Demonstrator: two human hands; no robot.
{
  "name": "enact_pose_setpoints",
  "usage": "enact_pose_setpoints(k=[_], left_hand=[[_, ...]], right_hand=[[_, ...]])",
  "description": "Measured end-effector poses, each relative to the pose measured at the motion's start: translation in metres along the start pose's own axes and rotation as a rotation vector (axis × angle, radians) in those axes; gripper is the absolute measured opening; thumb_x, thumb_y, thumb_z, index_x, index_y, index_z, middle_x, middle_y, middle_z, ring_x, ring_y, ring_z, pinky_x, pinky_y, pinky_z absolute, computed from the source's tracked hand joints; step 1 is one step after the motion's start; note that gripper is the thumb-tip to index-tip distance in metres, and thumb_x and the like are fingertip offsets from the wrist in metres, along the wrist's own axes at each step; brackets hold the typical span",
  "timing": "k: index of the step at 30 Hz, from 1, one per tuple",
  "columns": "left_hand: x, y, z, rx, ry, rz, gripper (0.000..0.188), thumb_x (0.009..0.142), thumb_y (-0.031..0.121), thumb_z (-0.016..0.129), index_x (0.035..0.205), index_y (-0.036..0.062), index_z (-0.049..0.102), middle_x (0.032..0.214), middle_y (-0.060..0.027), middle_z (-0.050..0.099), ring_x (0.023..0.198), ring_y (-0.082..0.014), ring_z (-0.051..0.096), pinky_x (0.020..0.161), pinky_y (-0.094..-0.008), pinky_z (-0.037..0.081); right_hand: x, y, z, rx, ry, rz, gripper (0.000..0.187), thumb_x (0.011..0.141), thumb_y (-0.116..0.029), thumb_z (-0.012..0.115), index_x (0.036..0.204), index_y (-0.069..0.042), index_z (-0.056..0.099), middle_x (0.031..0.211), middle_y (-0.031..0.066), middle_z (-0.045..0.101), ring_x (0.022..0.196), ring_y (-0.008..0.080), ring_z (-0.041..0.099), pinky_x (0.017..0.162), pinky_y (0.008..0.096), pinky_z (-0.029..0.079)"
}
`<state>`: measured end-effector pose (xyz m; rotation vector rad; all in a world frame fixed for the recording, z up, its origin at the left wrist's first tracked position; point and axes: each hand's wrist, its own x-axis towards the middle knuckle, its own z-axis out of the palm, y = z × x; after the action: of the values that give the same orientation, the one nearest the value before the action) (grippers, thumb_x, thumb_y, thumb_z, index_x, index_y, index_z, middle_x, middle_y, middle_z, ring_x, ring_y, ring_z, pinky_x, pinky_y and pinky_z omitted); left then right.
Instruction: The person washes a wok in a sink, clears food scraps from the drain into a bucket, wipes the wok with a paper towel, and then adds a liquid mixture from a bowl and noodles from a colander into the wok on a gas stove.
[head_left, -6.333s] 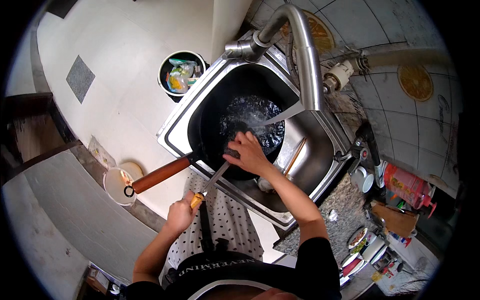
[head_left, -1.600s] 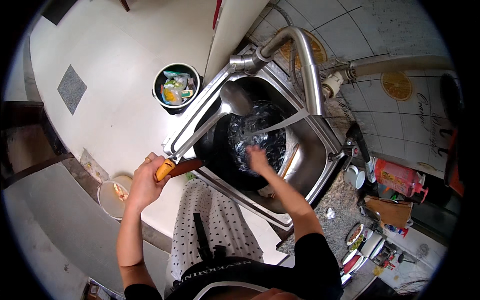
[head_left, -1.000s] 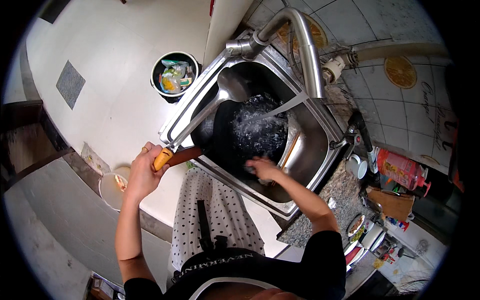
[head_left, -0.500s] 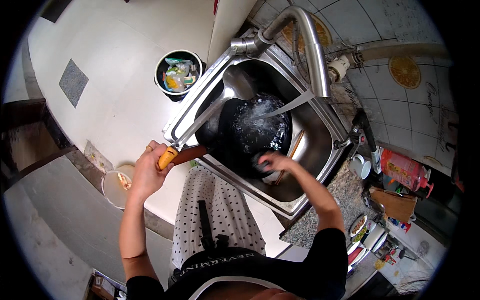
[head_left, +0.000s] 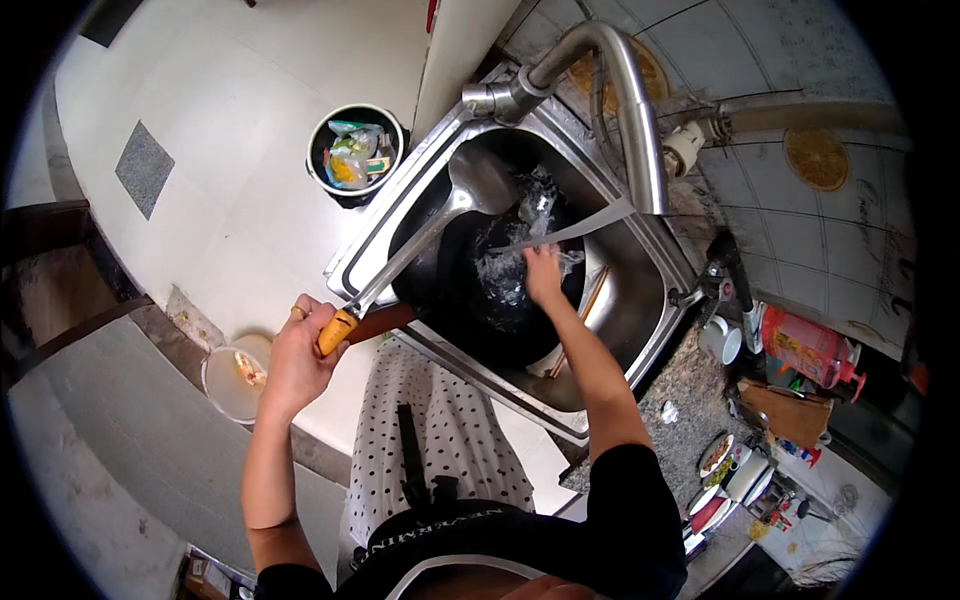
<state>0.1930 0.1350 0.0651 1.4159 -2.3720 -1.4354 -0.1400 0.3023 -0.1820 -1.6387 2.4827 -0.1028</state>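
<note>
My left hand [head_left: 302, 350] is closed around the yellow grip of a metal wok spatula [head_left: 400, 257] and the brown wooden handle of a black wok [head_left: 455, 290]. The spatula's broad head [head_left: 482, 182] rests over the wok's far side. Inside the steel sink [head_left: 625, 335] sits the wok, with splashing water in it. A stream of water [head_left: 590, 222] runs from the faucet [head_left: 640, 130] into the wok. My right hand [head_left: 543, 272] reaches into that water beneath the stream, its fingers bent downward; water and splash hide the fingertips and what they grip.
Chopsticks [head_left: 596, 290] lie in the sink right of the wok. A bin [head_left: 313, 170] with rubbish stands on the floor at the upper left, a pale bucket [head_left: 222, 385] lower down. On the granite counter are a white cup [head_left: 728, 345], a red pump bottle [head_left: 805, 345] and several dishes.
My right hand has moved up and away from me, from the wok's near edge to under the water stream. The splashing has grown stronger. My left hand stays on the handles.
</note>
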Motion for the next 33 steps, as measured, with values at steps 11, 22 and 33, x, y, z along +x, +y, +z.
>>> enact_pose_setpoints(k=[11, 22, 33], left_hand=[[0.004, -0.001, -0.001, -0.022, -0.004, 0.02, 0.026, 0.062, -0.006, 0.063, 0.082, 0.0026, 0.05, 0.08, -0.0106, 0.043, 0.075, -0.0287, 0.047, 0.066, -0.033, 0.041], [0.003, 0.001, 0.003, -0.022, 0.009, 0.018, 0.026, 0.06, -0.01, 0.062, 0.08, -0.0006, 0.047, 0.08, -0.0091, 0.041, 0.075, -0.0249, 0.045, 0.071, -0.0264, 0.039], [-0.001, -0.003, 0.004, -0.024, -0.002, 0.01, 0.025, 0.061, -0.01, 0.062, 0.078, -0.0011, 0.046, 0.079, -0.0095, 0.041, 0.072, -0.0246, 0.043, 0.068, -0.026, 0.038]], right_hand=[[0.039, 0.005, -0.021, -0.078, -0.116, -0.108, 0.022, 0.073, -0.01, 0.048, 0.093, -0.013, 0.056, 0.102, 0.0103, 0.045, 0.097, 0.0321, 0.041, 0.083, 0.0382, 0.039], [0.069, -0.037, -0.025, 0.095, 0.023, -0.105, 0.022, 0.072, -0.009, 0.048, 0.092, -0.006, 0.057, 0.101, 0.0173, 0.047, 0.096, 0.0338, 0.042, 0.082, 0.04, 0.037], [-0.026, -0.08, 0.008, 0.778, -0.352, -0.096, 0.042, 0.065, 0.003, 0.049, 0.104, -0.012, 0.048, 0.109, 0.015, 0.044, 0.105, 0.0361, 0.037, 0.088, 0.0425, 0.029]])
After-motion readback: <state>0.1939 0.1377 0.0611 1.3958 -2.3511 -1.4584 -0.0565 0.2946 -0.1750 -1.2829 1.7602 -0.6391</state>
